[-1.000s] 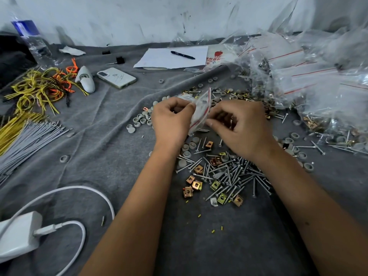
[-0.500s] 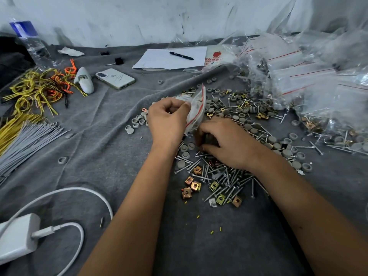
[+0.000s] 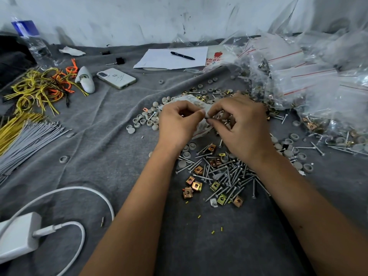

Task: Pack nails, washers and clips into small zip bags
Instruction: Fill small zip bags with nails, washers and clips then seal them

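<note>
Head view: both hands pinch a small zip bag above the pile of screw-nails.

Nearest, a white charger (image 3: 19,235) and its cable lie well left of the nail pile (image 3: 227,174), which is mixed with brass clips (image 3: 194,185). Just beyond the pile, the left hand (image 3: 176,124) and right hand (image 3: 242,126) meet fingertip to fingertip, each pinching the zip bag (image 3: 201,124), probably to hold its mouth for sealing or filling; its contents cannot be made out. Half a second ago the right hand was down at the pile; now it is back at the bag. Grey washers (image 3: 144,121) lie left of the hands; filled bags (image 3: 310,76) are heaped beyond on the right.
</note>
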Motion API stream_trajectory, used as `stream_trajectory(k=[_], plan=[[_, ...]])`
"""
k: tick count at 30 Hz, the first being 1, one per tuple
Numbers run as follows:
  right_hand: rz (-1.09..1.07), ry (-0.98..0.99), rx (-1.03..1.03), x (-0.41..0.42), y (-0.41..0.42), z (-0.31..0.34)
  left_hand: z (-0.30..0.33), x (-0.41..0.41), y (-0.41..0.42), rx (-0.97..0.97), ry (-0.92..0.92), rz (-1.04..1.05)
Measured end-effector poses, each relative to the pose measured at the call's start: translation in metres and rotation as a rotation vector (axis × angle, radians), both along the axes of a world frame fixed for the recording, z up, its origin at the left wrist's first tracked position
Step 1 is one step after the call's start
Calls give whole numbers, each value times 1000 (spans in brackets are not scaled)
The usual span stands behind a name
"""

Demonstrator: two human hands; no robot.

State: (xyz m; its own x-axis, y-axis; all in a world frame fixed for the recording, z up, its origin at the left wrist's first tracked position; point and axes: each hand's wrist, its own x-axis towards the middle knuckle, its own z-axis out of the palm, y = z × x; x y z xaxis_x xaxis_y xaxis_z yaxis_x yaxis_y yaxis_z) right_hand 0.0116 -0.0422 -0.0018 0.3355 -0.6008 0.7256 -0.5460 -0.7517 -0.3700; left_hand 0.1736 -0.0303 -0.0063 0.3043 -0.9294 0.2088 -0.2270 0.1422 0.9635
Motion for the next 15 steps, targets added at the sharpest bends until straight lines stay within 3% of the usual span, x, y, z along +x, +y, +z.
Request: stream_trajectory(k=[12, 15], plan=[[19, -113, -39, 0, 3, 3, 1, 4, -1, -88, 57, 136], [192, 47, 66, 3, 4, 2, 2, 5, -2, -94, 104, 178]])
